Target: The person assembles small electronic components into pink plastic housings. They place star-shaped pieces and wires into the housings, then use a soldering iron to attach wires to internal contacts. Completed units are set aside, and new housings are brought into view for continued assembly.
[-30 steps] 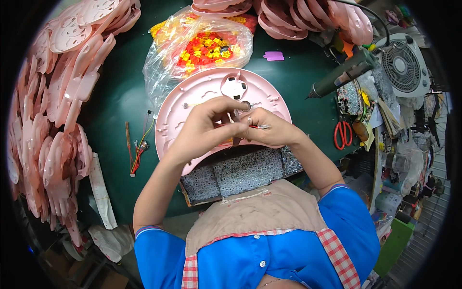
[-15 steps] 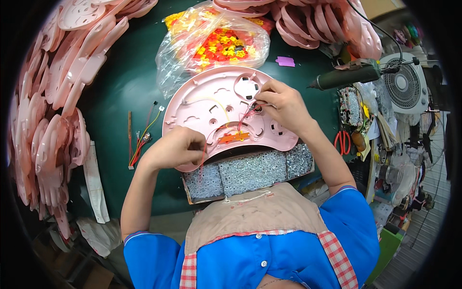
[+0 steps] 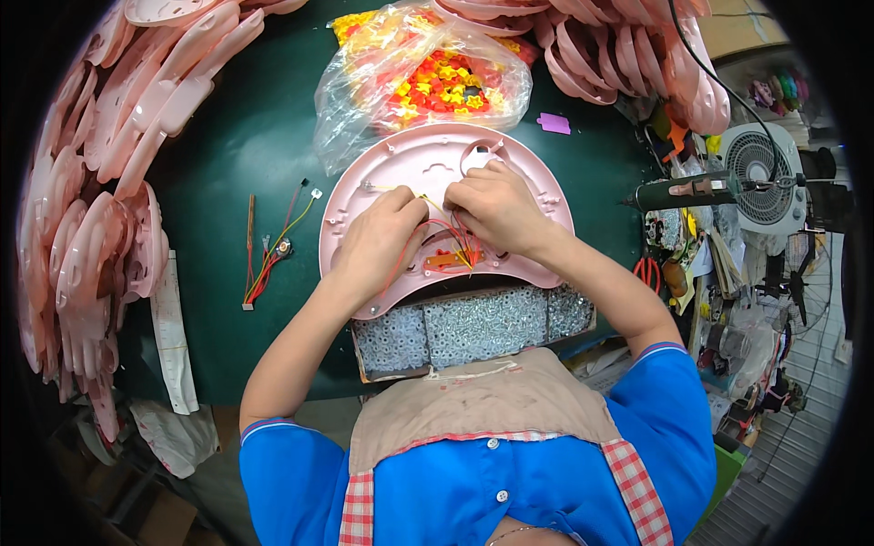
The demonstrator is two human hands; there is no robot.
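A pink plastic shell [image 3: 401, 159] lies hollow side up before me. Inside its curved lower edge sits a small orange-brown circuit board [image 3: 444, 261]. Red and yellow wires [image 3: 469, 244] rise from the board in loops between my hands. My left hand [image 3: 384, 235] is over the left middle of the shell, its fingers closed at the wires. Close beside it, my right hand [image 3: 496, 207] is closed too, fingertips pinched where the wires run up. The fingertips of both hands are partly hidden, and so are the wire ends.
A box of small metal screws [image 3: 487, 326] stands under the shell's near edge. Beyond is a plastic bag of red and yellow star pieces [image 3: 446, 86]. Pink shells [image 3: 100, 209] pile up at left. A loose wire bundle [image 3: 273, 255] lies nearby; a power screwdriver [image 3: 687, 191] hangs at right.
My left hand has moved up and right from the shell's lower left edge to its middle. My right hand has shifted slightly down and left, bringing the hands together at the wires.
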